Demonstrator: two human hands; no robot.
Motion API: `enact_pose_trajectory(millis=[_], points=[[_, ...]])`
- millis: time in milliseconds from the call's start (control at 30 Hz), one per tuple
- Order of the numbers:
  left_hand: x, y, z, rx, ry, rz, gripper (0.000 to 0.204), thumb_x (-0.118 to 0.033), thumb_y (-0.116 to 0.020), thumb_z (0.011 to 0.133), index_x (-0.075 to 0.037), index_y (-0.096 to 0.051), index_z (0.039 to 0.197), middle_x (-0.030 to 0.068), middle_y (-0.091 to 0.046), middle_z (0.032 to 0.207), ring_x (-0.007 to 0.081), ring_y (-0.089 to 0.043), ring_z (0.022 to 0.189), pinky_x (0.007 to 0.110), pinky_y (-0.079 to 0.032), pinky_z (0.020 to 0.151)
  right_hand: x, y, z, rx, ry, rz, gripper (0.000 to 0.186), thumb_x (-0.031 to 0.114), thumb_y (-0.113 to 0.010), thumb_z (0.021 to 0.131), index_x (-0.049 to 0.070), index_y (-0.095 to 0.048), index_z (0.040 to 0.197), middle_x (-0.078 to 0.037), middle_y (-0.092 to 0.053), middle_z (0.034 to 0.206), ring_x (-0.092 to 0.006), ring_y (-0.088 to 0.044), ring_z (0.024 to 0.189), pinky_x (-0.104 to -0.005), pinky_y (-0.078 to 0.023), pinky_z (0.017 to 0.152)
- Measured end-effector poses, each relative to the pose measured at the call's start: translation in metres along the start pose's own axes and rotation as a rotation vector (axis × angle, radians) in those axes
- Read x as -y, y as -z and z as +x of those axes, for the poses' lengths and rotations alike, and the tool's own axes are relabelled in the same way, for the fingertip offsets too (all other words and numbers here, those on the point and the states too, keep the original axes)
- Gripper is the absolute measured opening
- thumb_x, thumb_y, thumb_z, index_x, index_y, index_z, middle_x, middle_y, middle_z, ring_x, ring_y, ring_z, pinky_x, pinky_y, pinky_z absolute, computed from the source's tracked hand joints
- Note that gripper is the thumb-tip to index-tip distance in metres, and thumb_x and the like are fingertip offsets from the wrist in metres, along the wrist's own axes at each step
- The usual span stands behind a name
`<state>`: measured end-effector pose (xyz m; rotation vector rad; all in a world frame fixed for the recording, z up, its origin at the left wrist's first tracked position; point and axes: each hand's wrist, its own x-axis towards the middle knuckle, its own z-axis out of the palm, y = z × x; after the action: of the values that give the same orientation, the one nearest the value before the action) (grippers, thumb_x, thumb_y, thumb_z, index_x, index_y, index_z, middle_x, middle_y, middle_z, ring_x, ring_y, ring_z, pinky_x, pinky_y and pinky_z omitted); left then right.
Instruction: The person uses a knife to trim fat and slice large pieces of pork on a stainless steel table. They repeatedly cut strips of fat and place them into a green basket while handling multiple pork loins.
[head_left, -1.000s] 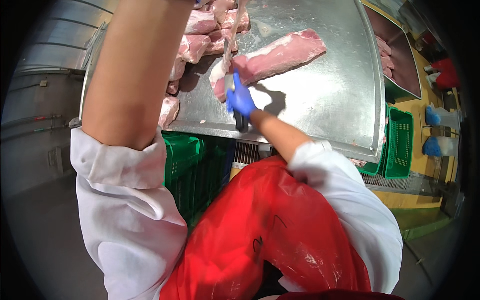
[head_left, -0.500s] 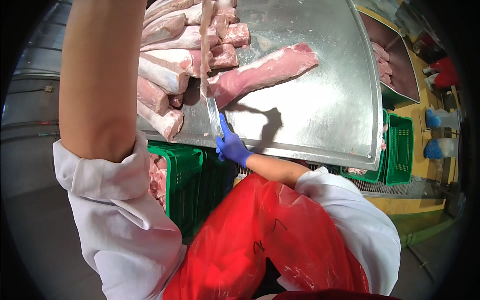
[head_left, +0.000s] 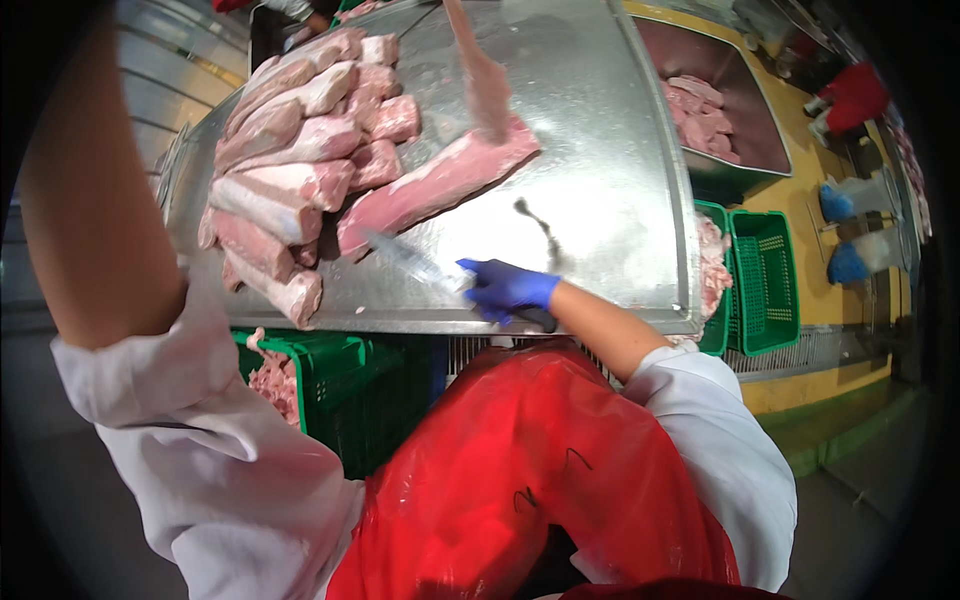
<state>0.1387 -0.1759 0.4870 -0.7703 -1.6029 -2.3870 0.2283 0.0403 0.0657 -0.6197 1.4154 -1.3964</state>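
My right hand (head_left: 505, 290), in a blue glove, is closed round the dark handle of a knife (head_left: 420, 265). Its blurred blade points left, toward the near end of a long piece of meat (head_left: 435, 190) lying slantwise on the steel table. I cannot tell whether the blade touches the meat. A pale, blurred strip of meat (head_left: 480, 80) hangs down from the top edge to the far end of that piece. My left forearm (head_left: 95, 220) rises at the left, and its hand is outside the picture.
Several similar pieces of meat (head_left: 285, 145) lie heaped on the left of the table (head_left: 600, 270). Green crates (head_left: 330, 385) with meat stand below the near edge, others (head_left: 765, 290) at the right. Beyond the right edge is a deep metal bin (head_left: 755, 120) holding meat.
My right hand has drawn the knife to the right, away from the strip, and the blade now points left. The view has shifted, showing more of the table. The strip hangs at the piece's far end.
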Motion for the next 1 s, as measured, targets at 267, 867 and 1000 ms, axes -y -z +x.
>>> enact_pose_trajectory(millis=[267, 867, 1000], points=[[0.143, 0.209, -0.303, -0.558, 0.463, 0.626, 0.029, -0.017, -0.057, 0.100, -0.001, -0.060, 0.124, 0.0085, -0.062, 0.118, 0.0221, -0.060, 0.103, 0.036, -0.049, 0.096, -0.143, 0.116, -0.281, -0.990, -0.027, 0.276, 0.067, 0.009, -0.055, 0.102, 0.006, -0.022, 0.160, -0.008, -0.062, 0.074, -0.0150, -0.060, 0.051, -0.0312, -0.052, 0.046], [0.501, -0.003, -0.263, 0.465, 0.564, 1.662, 0.020, -0.016, -0.056, 0.091, -0.002, -0.068, 0.101, 0.0182, -0.069, 0.094, 0.0397, -0.067, 0.090, 0.052, -0.049, 0.091, -0.105, 0.054, -0.197, -0.754, -0.302, -0.697, 0.055, 0.028, -0.046, 0.104, 0.023, -0.036, 0.159, -0.029, -0.057, 0.089, -0.0473, -0.058, 0.082, -0.0556, -0.047, 0.080], [0.481, -0.019, -0.267, 0.378, 0.796, 1.371, 0.023, -0.013, -0.052, 0.092, 0.000, -0.067, 0.103, 0.0256, -0.070, 0.096, 0.0421, -0.070, 0.090, 0.050, -0.055, 0.086, -0.116, 0.037, -0.198, -0.841, -0.297, -0.827, 0.057, 0.021, -0.051, 0.102, 0.023, -0.038, 0.158, -0.033, -0.058, 0.094, -0.0469, -0.059, 0.071, -0.0539, -0.052, 0.070]])
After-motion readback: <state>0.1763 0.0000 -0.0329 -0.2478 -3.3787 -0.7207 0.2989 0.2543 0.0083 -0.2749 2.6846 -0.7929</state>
